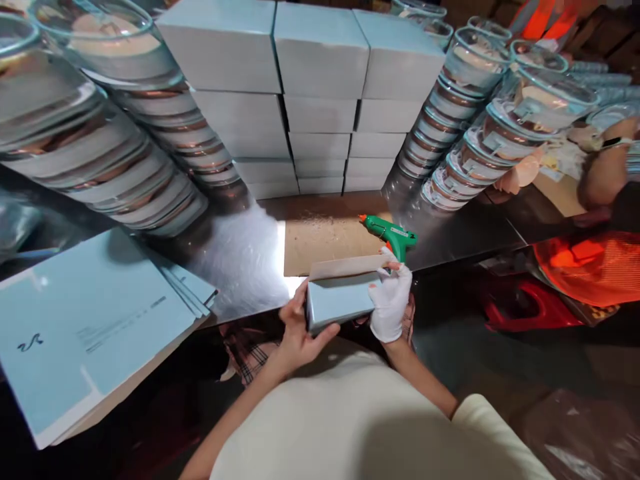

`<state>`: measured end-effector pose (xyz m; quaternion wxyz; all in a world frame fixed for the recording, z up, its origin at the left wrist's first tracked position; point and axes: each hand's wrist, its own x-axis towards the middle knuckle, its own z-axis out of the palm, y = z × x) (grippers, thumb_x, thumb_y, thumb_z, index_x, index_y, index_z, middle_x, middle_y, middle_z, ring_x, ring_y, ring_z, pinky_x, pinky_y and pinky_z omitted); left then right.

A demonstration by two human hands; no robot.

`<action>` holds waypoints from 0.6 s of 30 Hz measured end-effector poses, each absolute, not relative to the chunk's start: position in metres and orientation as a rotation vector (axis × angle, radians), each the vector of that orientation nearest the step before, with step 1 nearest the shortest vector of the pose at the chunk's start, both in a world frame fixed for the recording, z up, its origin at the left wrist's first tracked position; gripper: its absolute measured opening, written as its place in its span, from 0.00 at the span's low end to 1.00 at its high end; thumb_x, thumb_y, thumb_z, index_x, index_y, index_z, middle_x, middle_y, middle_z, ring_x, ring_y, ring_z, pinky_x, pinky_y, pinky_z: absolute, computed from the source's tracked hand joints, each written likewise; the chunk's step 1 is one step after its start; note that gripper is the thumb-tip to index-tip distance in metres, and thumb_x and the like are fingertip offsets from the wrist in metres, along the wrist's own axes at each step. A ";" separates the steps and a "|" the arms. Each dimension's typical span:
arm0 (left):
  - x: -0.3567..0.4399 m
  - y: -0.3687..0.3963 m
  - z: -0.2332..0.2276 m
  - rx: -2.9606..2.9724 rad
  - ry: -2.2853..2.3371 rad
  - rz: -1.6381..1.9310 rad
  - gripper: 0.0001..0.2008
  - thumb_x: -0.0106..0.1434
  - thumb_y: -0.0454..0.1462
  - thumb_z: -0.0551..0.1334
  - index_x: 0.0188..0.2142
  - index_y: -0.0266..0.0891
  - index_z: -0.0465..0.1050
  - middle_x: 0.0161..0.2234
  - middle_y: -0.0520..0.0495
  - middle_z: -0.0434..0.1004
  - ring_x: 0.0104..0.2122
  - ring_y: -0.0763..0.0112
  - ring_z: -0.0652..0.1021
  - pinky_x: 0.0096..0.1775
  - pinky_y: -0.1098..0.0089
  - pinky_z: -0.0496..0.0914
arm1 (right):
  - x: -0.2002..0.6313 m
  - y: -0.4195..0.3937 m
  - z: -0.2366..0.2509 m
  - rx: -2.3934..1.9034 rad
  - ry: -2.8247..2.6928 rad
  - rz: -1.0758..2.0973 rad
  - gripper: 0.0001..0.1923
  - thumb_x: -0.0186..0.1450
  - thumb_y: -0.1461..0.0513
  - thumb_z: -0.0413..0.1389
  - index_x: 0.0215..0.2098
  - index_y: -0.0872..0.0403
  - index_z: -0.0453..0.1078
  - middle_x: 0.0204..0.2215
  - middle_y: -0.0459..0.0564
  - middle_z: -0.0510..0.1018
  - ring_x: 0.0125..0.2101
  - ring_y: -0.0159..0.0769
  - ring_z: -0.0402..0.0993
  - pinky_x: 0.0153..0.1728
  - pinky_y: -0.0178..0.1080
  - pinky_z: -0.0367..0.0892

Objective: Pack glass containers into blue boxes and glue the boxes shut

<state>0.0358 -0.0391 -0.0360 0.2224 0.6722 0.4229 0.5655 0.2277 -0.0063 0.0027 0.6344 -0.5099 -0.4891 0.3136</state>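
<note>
- Your left hand (299,331) and gloved right hand (391,301) grip the pale-blue box (336,300) at its ends, above the table edge (250,267)
- It's likely light, crushable card: hold the corners, gently

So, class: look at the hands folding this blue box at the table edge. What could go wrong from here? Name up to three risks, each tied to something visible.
1. The light blue box is held over the table edge by the bare left hand and gloved right hand; a slip could drop it.
2. The green glue gun lies close by; the ungloved hand could touch its nozzle.
3. The leaning stacks of clear lidded containers might topple if the table is bumped.
</note>
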 end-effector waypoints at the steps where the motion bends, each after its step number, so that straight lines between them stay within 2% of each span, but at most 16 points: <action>1: 0.031 -0.037 -0.030 1.945 1.132 1.525 0.25 0.63 0.46 0.73 0.57 0.45 0.74 0.58 0.39 0.74 0.58 0.55 0.79 0.56 0.59 0.76 | 0.234 -0.003 0.005 -1.162 -1.106 0.723 0.26 0.65 0.57 0.60 0.59 0.46 0.61 0.68 0.57 0.70 0.58 0.39 0.76 0.61 0.45 0.71; 4: 0.016 -0.031 -0.013 1.986 1.159 1.505 0.17 0.63 0.43 0.74 0.50 0.44 0.78 0.54 0.42 0.77 0.52 0.59 0.81 0.51 0.63 0.76 | 0.271 0.017 0.016 -1.376 -1.163 0.721 0.23 0.68 0.50 0.56 0.57 0.48 0.64 0.60 0.59 0.77 0.49 0.41 0.80 0.52 0.45 0.76; 6: 0.008 -0.028 -0.005 1.922 1.224 1.529 0.15 0.64 0.42 0.73 0.49 0.44 0.78 0.52 0.43 0.77 0.50 0.61 0.81 0.50 0.64 0.76 | 0.302 0.038 0.024 -1.742 -1.220 0.601 0.22 0.67 0.45 0.56 0.49 0.52 0.70 0.51 0.61 0.81 0.48 0.45 0.80 0.53 0.48 0.75; 9: 0.005 -0.023 -0.002 1.899 1.237 1.561 0.14 0.64 0.41 0.73 0.48 0.44 0.77 0.48 0.46 0.77 0.50 0.62 0.79 0.51 0.64 0.74 | 0.335 0.071 0.030 -2.206 -1.233 0.618 0.19 0.54 0.51 0.69 0.35 0.54 0.72 0.41 0.60 0.83 0.47 0.52 0.80 0.52 0.47 0.72; 11: 0.006 -0.020 -0.004 1.866 1.247 1.590 0.15 0.64 0.42 0.73 0.48 0.45 0.77 0.47 0.46 0.76 0.50 0.62 0.79 0.50 0.64 0.73 | 0.346 0.087 0.029 -2.240 -1.191 0.778 0.16 0.47 0.57 0.72 0.28 0.53 0.72 0.32 0.55 0.82 0.42 0.50 0.81 0.44 0.41 0.73; 14: 0.008 -0.017 -0.012 1.760 1.278 1.605 0.15 0.65 0.45 0.72 0.48 0.45 0.77 0.47 0.46 0.74 0.50 0.61 0.77 0.50 0.64 0.72 | 0.352 0.092 0.026 -2.106 -1.110 0.902 0.12 0.49 0.57 0.67 0.22 0.53 0.70 0.20 0.48 0.76 0.28 0.39 0.77 0.30 0.36 0.69; 16: 0.009 -0.016 -0.015 1.685 1.301 1.616 0.15 0.65 0.46 0.72 0.48 0.45 0.77 0.46 0.46 0.74 0.51 0.61 0.77 0.49 0.65 0.72 | 0.352 0.087 0.026 -1.993 -1.043 0.918 0.13 0.53 0.53 0.63 0.22 0.54 0.70 0.18 0.47 0.74 0.22 0.35 0.73 0.25 0.35 0.67; 18: 0.012 -0.014 -0.015 1.614 1.336 1.604 0.15 0.65 0.46 0.72 0.48 0.45 0.77 0.46 0.46 0.74 0.49 0.61 0.77 0.48 0.65 0.72 | 0.348 0.076 0.030 -1.891 -0.993 0.881 0.14 0.54 0.51 0.61 0.26 0.53 0.69 0.19 0.46 0.75 0.21 0.33 0.72 0.24 0.35 0.68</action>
